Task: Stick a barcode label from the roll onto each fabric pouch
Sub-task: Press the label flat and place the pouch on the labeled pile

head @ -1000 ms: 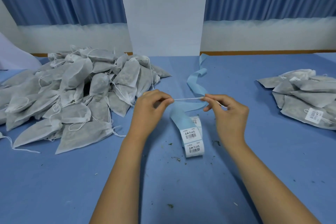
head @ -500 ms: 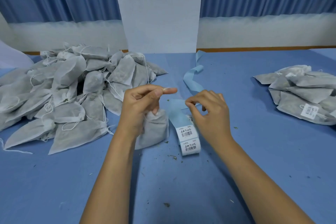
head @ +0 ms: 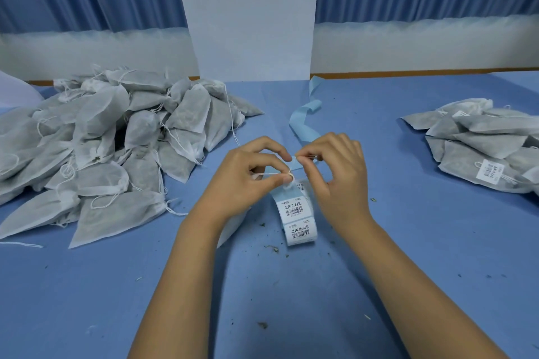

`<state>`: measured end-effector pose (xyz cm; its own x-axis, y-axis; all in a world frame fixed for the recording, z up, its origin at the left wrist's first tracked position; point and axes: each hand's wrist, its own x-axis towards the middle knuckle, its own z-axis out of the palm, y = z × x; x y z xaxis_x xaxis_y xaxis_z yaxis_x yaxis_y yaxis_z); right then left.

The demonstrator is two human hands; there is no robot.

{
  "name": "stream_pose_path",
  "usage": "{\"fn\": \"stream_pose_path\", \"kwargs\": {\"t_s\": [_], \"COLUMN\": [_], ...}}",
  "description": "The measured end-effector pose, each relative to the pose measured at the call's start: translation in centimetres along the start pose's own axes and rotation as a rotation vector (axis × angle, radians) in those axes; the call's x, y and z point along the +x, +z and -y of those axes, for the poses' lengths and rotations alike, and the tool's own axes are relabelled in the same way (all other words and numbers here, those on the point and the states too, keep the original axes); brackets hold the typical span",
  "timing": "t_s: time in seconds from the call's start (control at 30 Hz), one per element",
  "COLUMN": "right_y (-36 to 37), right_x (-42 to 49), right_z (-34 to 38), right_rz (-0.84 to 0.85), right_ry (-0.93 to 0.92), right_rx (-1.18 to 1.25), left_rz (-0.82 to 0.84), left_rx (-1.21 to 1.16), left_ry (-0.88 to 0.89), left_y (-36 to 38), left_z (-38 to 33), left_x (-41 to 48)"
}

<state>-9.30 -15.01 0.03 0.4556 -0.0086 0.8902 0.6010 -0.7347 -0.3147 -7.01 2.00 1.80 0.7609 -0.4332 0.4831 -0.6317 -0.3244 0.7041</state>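
Left hand [head: 248, 178] and right hand [head: 335, 172] meet just above the label roll [head: 299, 218], which lies on the table [head: 379, 256] with two barcode labels facing up. Both grips narrow, each pinching the white drawstring [head: 271, 173] of a pouch [head: 226, 232] mostly hidden under the left wrist. Unlabelled pile [head: 116, 140] at left; labelled stack [head: 481, 148] at right, well apart. Backing strip [head: 303, 125] trails behind the hands.

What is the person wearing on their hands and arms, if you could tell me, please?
Nothing visible: the left hand and right hand are ungloved, with no rings showing, and the left forearm and right forearm are bare to the frame's edge, with no sleeves, watch or bracelet in view.
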Motion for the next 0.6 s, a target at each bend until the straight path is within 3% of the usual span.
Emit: {"fn": "stream_pose_path", "kwargs": {"t_s": [0.3, 0.6], "right_y": [0.4, 0.6], "right_x": [-0.2, -0.3], "right_z": [0.7, 1.3], "right_rz": [0.044, 0.179], "right_ry": [0.444, 0.338], "right_rx": [0.277, 0.23], "left_rz": [-0.244, -0.341], "left_rx": [-0.082, -0.266], "left_ry": [-0.003, -0.118], "left_y": [0.7, 1.2], "left_z": [0.0, -0.4], "left_x": [-0.1, -0.2]}}
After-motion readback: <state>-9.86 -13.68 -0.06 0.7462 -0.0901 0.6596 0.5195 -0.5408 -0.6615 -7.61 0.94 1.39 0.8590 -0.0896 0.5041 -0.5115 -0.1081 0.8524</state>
